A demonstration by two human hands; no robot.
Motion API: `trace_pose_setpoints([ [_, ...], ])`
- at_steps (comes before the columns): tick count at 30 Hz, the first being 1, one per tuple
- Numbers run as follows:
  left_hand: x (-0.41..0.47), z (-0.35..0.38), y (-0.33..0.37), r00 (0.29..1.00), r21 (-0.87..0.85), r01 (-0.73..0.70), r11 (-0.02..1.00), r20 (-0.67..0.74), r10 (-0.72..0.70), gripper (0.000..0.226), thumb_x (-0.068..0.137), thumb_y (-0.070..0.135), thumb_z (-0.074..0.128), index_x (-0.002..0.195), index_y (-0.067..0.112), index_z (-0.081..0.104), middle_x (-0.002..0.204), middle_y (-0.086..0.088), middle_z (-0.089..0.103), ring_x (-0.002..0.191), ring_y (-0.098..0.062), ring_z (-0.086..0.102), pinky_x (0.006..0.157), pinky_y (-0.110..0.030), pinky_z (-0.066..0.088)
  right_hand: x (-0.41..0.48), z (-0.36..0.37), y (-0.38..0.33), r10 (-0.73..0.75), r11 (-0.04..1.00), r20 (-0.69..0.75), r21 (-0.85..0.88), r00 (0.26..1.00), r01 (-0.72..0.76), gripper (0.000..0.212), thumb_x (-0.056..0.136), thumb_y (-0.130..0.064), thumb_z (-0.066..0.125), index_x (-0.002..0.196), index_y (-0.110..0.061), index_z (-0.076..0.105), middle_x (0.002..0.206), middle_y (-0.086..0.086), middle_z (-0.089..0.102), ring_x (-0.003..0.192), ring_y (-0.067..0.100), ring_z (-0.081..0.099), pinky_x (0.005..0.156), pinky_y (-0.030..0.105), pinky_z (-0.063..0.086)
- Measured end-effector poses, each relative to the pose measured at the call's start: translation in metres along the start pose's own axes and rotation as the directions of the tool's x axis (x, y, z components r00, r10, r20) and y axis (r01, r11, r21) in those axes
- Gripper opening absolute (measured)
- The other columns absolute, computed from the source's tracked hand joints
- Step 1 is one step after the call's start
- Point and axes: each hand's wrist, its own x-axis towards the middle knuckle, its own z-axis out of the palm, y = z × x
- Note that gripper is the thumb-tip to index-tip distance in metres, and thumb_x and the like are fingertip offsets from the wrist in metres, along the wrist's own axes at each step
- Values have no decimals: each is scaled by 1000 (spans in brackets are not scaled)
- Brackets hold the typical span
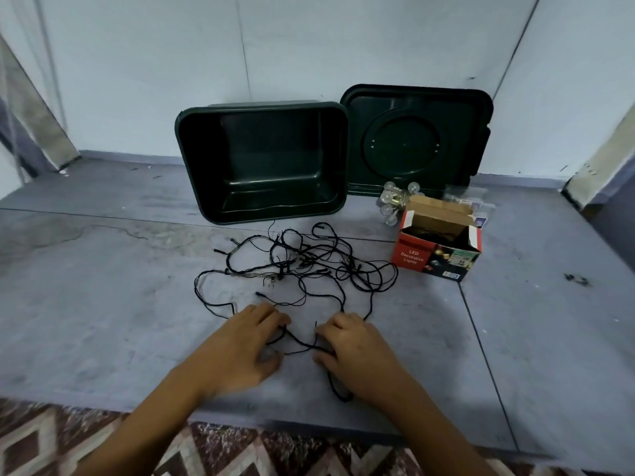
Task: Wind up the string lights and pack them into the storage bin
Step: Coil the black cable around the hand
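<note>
My left hand (240, 345) and right hand (355, 348): fingers (271, 316) curl around the string lights (302, 261), tangled just beyond them. The storage bin (206, 156) farther ahead is empty. Winding barely begun.

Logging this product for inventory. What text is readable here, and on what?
"LED Decorative Lights": red side of the box.
"LED": label at the box's lower front corner.
Small print on the box's picture panel: too blurred to read.
Packets behind the box: print too small to read.
Bin and lid: no text visible.
</note>
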Motion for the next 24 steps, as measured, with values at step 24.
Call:
trace_pose_setpoints([
  [24,-26,-36,-47,993,-49,94,994,81,-90,42,80,55,28,67,26,55,62,10,55,58,-7,51,52,-16,37,-19,-48,71,383,885,-88,-248,919,-393,23,95,-19,38,98,-21,61,95,0,60,84,18,59,65,26,42],
])
